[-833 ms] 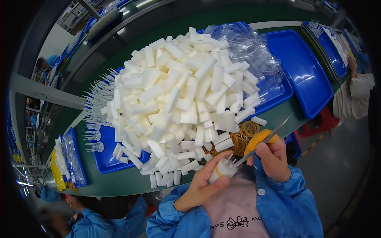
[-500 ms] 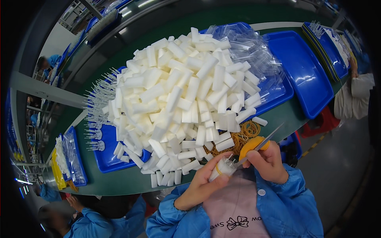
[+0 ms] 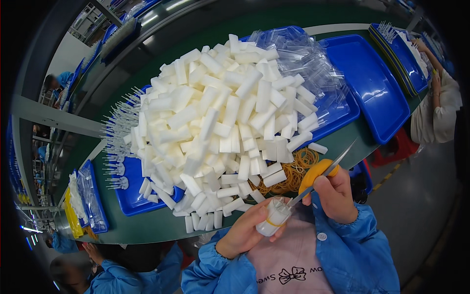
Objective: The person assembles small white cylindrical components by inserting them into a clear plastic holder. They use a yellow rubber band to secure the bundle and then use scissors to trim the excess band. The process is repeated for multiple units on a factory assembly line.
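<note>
My left hand [image 3: 247, 229] is closed around a small white and clear cylindrical bundle [image 3: 275, 219] with a yellow rubber band around it. Short clear points show at its upper end. A slim pointed metal tool with an orange grip [image 3: 316, 175], tweezers by its look, is in the closed fingers of my right hand [image 3: 335, 197]. Its lower tip meets the bundle's upper rim; the other pointed end slants up to the right. Beyond both hands rises a large heap of white foam pieces [image 3: 215, 117], with loose rubber bands [image 3: 293, 172] at its near right edge.
Clear plastic pieces [image 3: 303, 63] fill a blue tray behind the heap, beside another blue tray [image 3: 364, 83]. White pronged parts [image 3: 117, 127] stand at the left on a blue tray [image 3: 134, 196]. Co-workers sit at the far right [image 3: 435, 108] and lower left [image 3: 117, 274].
The bundle has turned more upright in my left hand, showing more of its side. My right hand and the tool have shifted slightly right and up, the tool steeper.
</note>
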`<state>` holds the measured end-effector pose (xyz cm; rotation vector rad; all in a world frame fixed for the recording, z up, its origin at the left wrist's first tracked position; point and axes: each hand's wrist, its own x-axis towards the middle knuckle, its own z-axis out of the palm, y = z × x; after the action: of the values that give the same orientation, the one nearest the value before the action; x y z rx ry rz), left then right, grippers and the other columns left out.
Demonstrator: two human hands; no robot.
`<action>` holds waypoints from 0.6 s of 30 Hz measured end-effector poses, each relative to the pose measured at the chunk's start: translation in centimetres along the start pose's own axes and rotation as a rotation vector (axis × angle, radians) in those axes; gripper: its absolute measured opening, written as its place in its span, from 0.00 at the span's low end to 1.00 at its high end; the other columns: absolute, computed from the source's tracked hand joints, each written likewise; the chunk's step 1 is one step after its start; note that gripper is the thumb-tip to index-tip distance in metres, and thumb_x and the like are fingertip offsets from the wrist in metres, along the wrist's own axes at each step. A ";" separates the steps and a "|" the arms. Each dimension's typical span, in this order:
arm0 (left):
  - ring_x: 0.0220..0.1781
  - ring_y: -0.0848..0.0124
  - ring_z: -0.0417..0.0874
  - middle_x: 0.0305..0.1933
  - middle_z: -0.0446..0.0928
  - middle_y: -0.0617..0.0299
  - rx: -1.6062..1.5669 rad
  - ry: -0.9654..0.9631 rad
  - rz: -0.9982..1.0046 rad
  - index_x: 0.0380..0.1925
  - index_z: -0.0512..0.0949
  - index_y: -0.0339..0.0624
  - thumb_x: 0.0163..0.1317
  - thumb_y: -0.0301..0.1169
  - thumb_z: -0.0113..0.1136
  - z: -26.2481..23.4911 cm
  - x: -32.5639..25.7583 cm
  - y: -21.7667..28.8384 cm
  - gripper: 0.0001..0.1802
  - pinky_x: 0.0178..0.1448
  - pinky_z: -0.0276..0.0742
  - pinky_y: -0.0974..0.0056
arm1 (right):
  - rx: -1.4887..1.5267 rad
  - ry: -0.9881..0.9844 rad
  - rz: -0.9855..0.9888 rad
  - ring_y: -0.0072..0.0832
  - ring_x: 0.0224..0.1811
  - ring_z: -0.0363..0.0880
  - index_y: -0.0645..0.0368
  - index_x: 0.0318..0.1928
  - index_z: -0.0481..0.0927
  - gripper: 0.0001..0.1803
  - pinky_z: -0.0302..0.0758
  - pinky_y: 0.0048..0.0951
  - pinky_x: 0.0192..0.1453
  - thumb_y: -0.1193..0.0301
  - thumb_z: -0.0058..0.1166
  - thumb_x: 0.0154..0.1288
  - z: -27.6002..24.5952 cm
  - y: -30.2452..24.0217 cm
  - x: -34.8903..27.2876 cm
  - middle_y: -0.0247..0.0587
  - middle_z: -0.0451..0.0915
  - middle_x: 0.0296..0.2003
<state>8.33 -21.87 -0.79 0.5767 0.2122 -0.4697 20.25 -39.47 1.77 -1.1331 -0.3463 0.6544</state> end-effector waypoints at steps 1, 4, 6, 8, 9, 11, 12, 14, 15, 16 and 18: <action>0.31 0.68 0.75 0.47 0.72 0.51 0.001 0.020 -0.001 0.59 0.60 0.34 0.64 0.55 0.46 0.2 0.0 0.1 0.36 0.30 0.69 0.69 | -0.003 -0.013 0.002 0.21 0.28 0.75 0.67 0.44 0.72 0.10 0.75 0.21 0.32 0.71 0.44 0.70 -0.1 0.1 0.0 0.44 0.78 0.34; 0.33 0.67 0.75 0.49 0.72 0.50 0.001 0.061 -0.002 0.60 0.60 0.33 0.66 0.54 0.43 0.8 0.2 0.4 0.36 0.32 0.70 0.67 | -0.007 -0.003 -0.024 0.21 0.28 0.75 0.67 0.44 0.72 0.10 0.75 0.21 0.32 0.71 0.44 0.70 -0.1 -0.2 0.1 0.43 0.78 0.34; 0.35 0.66 0.76 0.51 0.71 0.50 0.001 0.067 0.002 0.60 0.60 0.32 0.67 0.54 0.41 0.9 0.4 0.5 0.36 0.32 0.71 0.66 | 0.002 0.061 -0.067 0.21 0.27 0.75 0.67 0.44 0.72 0.10 0.75 0.22 0.31 0.72 0.44 0.70 -0.5 -0.2 0.1 0.43 0.78 0.33; 0.35 0.66 0.76 0.50 0.72 0.50 -0.076 0.057 0.012 0.60 0.60 0.32 0.65 0.56 0.43 1.1 0.5 0.7 0.38 0.32 0.71 0.67 | -0.014 0.147 -0.089 0.21 0.29 0.75 0.67 0.43 0.72 0.10 0.74 0.22 0.33 0.72 0.44 0.70 -1.1 -0.9 0.1 0.43 0.77 0.33; 0.35 0.66 0.76 0.49 0.72 0.50 -0.115 0.052 0.019 0.60 0.59 0.32 0.65 0.57 0.44 1.1 0.4 0.8 0.39 0.32 0.71 0.67 | -0.142 0.187 -0.144 0.22 0.30 0.75 0.67 0.42 0.73 0.09 0.74 0.23 0.33 0.73 0.45 0.69 -1.6 -1.2 0.1 0.43 0.78 0.33; 0.35 0.67 0.75 0.48 0.72 0.51 -0.063 -0.014 0.085 0.60 0.59 0.32 0.63 0.58 0.46 0.4 0.3 0.4 0.40 0.32 0.71 0.67 | -0.398 0.267 -0.257 0.23 0.32 0.75 0.67 0.41 0.75 0.08 0.73 0.24 0.35 0.74 0.46 0.67 -3.3 -2.0 0.1 0.42 0.78 0.34; 0.35 0.67 0.75 0.48 0.72 0.52 -0.036 -0.040 0.120 0.60 0.59 0.32 0.63 0.59 0.47 0.3 0.2 0.2 0.41 0.32 0.71 0.67 | -0.741 0.298 -0.385 0.25 0.32 0.76 0.67 0.39 0.77 0.07 0.72 0.25 0.36 0.76 0.49 0.64 -4.1 -2.8 0.3 0.42 0.78 0.34; 0.35 0.68 0.75 0.46 0.72 0.53 0.093 0.017 0.137 0.60 0.59 0.32 0.62 0.60 0.47 0.6 0.0 0.5 0.43 0.32 0.71 0.68 | -1.251 0.403 -0.507 0.35 0.33 0.76 0.64 0.37 0.81 0.08 0.72 0.30 0.39 0.80 0.56 0.55 -5.6 -3.7 0.6 0.43 0.77 0.35; 0.35 0.69 0.75 0.46 0.72 0.54 0.160 0.043 0.142 0.61 0.59 0.32 0.61 0.61 0.48 0.7 0.1 0.6 0.43 0.31 0.71 0.68 | -1.367 0.431 -0.520 0.37 0.33 0.76 0.64 0.38 0.81 0.09 0.72 0.31 0.39 0.80 0.56 0.54 -6.9 -3.6 0.7 0.43 0.77 0.35; 0.34 0.69 0.75 0.46 0.72 0.54 0.145 0.045 0.141 0.60 0.59 0.32 0.61 0.61 0.47 0.7 0.1 0.6 0.43 0.31 0.70 0.68 | -1.485 0.459 -0.532 0.38 0.34 0.76 0.64 0.38 0.81 0.10 0.72 0.32 0.40 0.80 0.57 0.53 -8.6 -3.2 0.8 0.44 0.77 0.36; 0.34 0.70 0.75 0.45 0.72 0.55 0.116 0.051 0.139 0.60 0.59 0.32 0.62 0.61 0.46 0.6 0.2 0.4 0.43 0.31 0.70 0.68 | -1.647 0.490 -0.470 0.41 0.38 0.76 0.63 0.39 0.81 0.12 0.73 0.35 0.42 0.81 0.57 0.51 -11.5 -2.5 0.7 0.45 0.78 0.38</action>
<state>8.72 -21.98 -0.11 0.7129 0.1929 -0.3338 28.11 -47.98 -0.61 -2.5639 -0.7209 -0.5465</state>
